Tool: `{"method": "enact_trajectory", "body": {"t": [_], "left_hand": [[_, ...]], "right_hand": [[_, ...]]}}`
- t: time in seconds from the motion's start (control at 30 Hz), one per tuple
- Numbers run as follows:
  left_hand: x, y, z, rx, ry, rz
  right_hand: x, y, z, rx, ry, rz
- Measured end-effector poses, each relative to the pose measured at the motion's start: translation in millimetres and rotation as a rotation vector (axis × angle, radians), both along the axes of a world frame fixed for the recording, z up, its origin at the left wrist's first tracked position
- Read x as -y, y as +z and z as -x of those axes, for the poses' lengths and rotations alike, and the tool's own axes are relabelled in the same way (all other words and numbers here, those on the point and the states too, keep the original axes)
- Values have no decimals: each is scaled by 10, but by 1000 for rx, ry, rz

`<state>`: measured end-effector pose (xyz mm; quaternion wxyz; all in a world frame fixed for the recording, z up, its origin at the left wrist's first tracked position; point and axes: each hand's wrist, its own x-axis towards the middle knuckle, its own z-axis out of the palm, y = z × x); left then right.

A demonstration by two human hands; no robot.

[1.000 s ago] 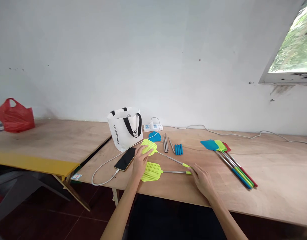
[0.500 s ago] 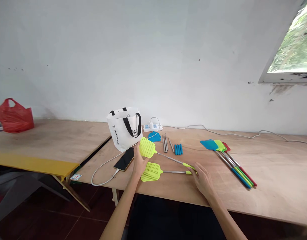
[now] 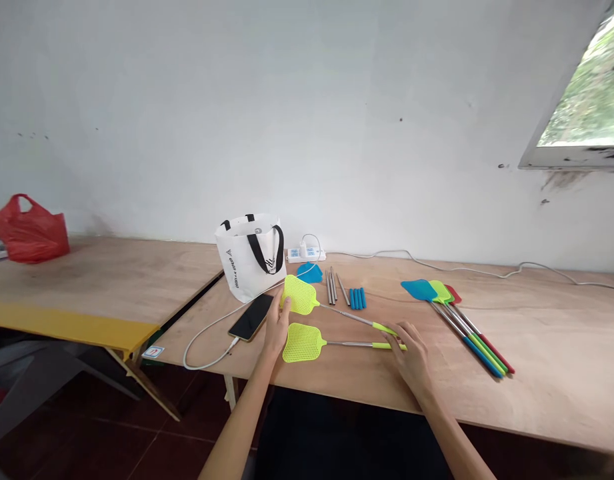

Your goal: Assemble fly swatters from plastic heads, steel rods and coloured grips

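A yellow-green fly swatter (image 3: 299,295) slants above the table between my hands. My left hand (image 3: 277,327) pinches the left edge of its mesh head, thumb in front. At the other end, my right hand (image 3: 411,353) has its fingers closed around the green handle; the handle's end is hidden behind them. Just below, a second yellow-green fly swatter (image 3: 303,343) lies flat on the table, its handle end running under my right hand. Behind lie several metal tubes (image 3: 331,287), several blue handle sleeves (image 3: 357,299) and blue swatter heads (image 3: 309,273).
Several fly swatters (image 3: 461,327) lie side by side on the right. A phone (image 3: 251,318) with a white charging cable lies left of my left hand. Behind it stand a white tote bag (image 3: 244,270) and a power strip (image 3: 307,255). A red bag (image 3: 34,230) sits on the other table.
My right hand has slid to the right along the handle, so more of the green grip shows. The held swatter and my left hand have shifted slightly right.
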<state>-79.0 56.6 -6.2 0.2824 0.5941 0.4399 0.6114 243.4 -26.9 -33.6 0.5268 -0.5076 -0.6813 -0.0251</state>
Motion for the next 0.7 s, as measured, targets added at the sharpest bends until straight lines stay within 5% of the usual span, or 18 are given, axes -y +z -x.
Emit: {"method": "enact_trajectory", "body": {"t": [0.4, 0.7], "left_hand": [[-21, 18, 58, -58, 89, -164], [37, 70, 12, -58, 114, -102]], "right_hand": [[1, 31, -20, 3, -5, 6], [12, 22, 20, -60, 20, 139]]}}
